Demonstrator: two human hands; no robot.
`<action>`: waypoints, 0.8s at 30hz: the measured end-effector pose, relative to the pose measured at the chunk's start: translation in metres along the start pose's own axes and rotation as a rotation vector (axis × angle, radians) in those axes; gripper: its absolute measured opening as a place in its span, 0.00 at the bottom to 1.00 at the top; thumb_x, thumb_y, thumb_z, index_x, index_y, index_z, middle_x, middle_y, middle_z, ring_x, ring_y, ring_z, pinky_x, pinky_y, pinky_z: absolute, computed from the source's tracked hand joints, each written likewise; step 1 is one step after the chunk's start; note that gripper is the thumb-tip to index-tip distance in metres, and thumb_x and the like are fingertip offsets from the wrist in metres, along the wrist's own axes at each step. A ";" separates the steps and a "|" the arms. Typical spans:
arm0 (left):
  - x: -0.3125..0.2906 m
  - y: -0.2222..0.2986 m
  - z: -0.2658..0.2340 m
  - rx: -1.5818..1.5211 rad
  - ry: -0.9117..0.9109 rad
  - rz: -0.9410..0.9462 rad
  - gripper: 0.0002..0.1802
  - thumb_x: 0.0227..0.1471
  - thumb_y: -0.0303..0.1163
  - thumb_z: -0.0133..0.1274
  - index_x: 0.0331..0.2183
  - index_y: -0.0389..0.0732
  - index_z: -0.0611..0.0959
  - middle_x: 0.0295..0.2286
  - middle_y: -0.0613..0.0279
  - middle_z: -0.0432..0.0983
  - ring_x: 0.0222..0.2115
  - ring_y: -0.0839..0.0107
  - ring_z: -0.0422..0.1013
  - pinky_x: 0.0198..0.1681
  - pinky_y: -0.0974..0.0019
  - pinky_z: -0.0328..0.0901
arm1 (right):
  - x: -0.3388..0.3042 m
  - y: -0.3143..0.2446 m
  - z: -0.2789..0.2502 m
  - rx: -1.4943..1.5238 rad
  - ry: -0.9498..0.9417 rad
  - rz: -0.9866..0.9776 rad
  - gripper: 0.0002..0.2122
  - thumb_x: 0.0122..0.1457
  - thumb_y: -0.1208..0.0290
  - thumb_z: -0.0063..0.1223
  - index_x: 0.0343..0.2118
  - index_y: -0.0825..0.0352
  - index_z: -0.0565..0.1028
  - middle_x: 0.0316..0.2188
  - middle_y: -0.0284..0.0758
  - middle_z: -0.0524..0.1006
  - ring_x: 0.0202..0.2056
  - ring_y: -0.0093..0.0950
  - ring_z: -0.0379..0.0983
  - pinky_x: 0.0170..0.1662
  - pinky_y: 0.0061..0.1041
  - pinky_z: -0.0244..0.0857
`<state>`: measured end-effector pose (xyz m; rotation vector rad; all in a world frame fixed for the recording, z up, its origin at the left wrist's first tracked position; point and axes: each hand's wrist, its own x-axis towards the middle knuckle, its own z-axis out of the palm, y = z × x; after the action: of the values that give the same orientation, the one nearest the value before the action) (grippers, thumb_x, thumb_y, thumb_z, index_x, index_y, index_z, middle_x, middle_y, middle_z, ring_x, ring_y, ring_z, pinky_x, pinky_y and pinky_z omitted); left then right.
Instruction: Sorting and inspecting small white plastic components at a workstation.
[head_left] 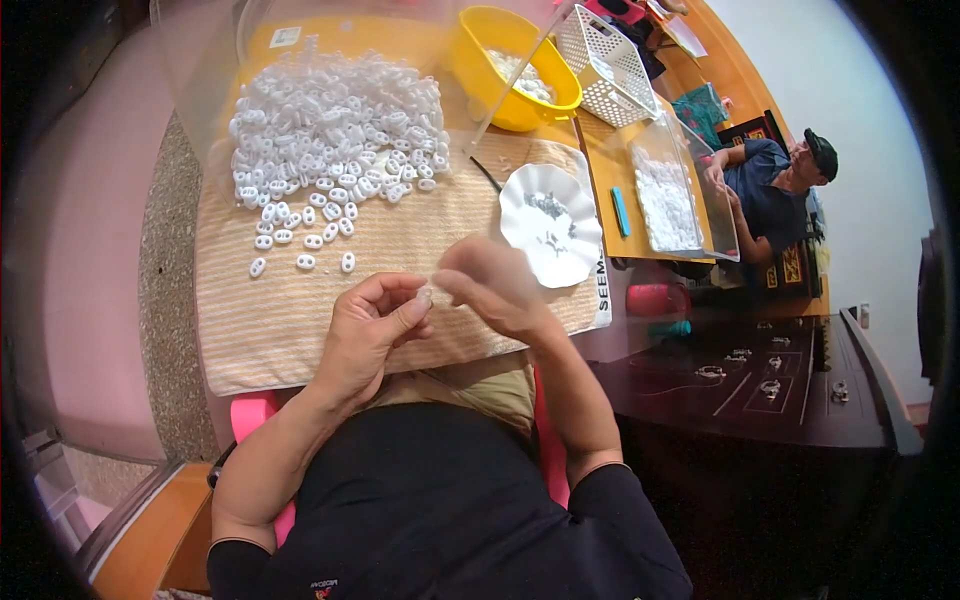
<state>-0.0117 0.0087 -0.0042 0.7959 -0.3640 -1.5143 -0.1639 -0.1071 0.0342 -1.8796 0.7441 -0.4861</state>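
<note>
Taking the two hands as the centre of the dial, the left hand [375, 325] is hovering over the near part of a striped tan towel [260, 345], with its fingers curling in and its thumb pressing toward the index finger; whether it is gripping anything at the tips is too small to tell. The right hand [495, 285] is showing as a blur just beside it at 2 o'clock, so its state cannot be told. At 11 o'clock a big pile of white two-hole oval plastic pieces [340, 130] is spilling from a clear plastic bin [185, 90] onto the towel, with a few singles lying nearer at 10 o'clock. At 2 o'clock a white scalloped dish [520, 250] is resting on the towel and holding small dark grey bits [545, 207]. Toward 1 o'clock a yellow oval basin [530, 115] is carrying more white pieces, and a white perforated basket [620, 105] is standing beyond it. Out at 2 o'clock, on a neighbouring wooden table [606, 225], a blue-green slim tool [620, 212] is lying beside a clear tray [722, 225] full of white pieces, where a co-worker [770, 190] in a dark cap is sitting before a pale wall [860, 90]. A dark glossy panel with inlaid decoration [690, 400] is filling 3 to 4 o'clock, a speckled strip [170, 280] is bordering the pink floor [100, 220] at 9 o'clock, and a pink chair [250, 412] is peeking out at 8 o'clock.
</note>
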 end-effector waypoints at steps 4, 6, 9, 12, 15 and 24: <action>-0.003 0.002 0.001 0.019 0.038 -0.049 0.13 0.53 0.25 0.56 0.42 0.36 0.78 0.28 0.65 0.76 0.28 0.79 0.72 0.35 0.74 0.71 | -0.004 0.009 -0.048 -0.439 0.174 0.029 0.08 0.52 0.75 0.59 0.34 0.69 0.76 0.26 0.38 0.78 0.29 0.27 0.76 0.35 0.23 0.69; -0.003 0.002 0.002 0.017 0.030 -0.060 0.13 0.53 0.25 0.56 0.42 0.36 0.78 0.28 0.65 0.76 0.28 0.79 0.72 0.35 0.73 0.71 | -0.003 0.016 -0.074 -0.729 0.190 0.038 0.09 0.50 0.76 0.58 0.35 0.68 0.76 0.25 0.39 0.78 0.29 0.32 0.77 0.35 0.27 0.69; -0.002 0.002 0.002 0.024 -0.004 -0.077 0.10 0.53 0.24 0.56 0.40 0.36 0.78 0.28 0.65 0.75 0.27 0.79 0.72 0.35 0.73 0.71 | -0.002 0.034 -0.102 -0.866 0.179 0.090 0.10 0.49 0.76 0.57 0.36 0.67 0.76 0.27 0.40 0.78 0.30 0.38 0.76 0.35 0.32 0.69; -0.001 0.003 0.003 0.013 -0.026 -0.084 0.08 0.53 0.24 0.56 0.37 0.37 0.78 0.28 0.65 0.74 0.27 0.79 0.71 0.35 0.73 0.71 | 0.000 0.036 -0.111 -0.976 0.082 0.172 0.10 0.51 0.72 0.55 0.38 0.64 0.75 0.32 0.40 0.79 0.36 0.40 0.75 0.41 0.36 0.68; 0.000 0.003 0.001 0.022 -0.020 -0.101 0.06 0.53 0.24 0.56 0.35 0.37 0.77 0.28 0.65 0.74 0.27 0.79 0.71 0.35 0.73 0.71 | 0.004 0.038 -0.111 -0.992 0.037 0.200 0.10 0.52 0.71 0.53 0.38 0.65 0.75 0.32 0.41 0.78 0.37 0.41 0.75 0.41 0.37 0.67; 0.001 -0.001 -0.003 0.031 -0.034 -0.106 0.08 0.52 0.24 0.57 0.36 0.38 0.76 0.28 0.65 0.74 0.28 0.77 0.73 0.36 0.71 0.73 | 0.014 0.039 -0.107 -1.072 -0.028 0.214 0.07 0.49 0.73 0.53 0.32 0.67 0.78 0.26 0.43 0.79 0.33 0.42 0.76 0.39 0.36 0.67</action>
<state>-0.0104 0.0086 -0.0068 0.8252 -0.3762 -1.6260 -0.2314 -0.1993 0.0423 -2.7097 1.3284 0.1424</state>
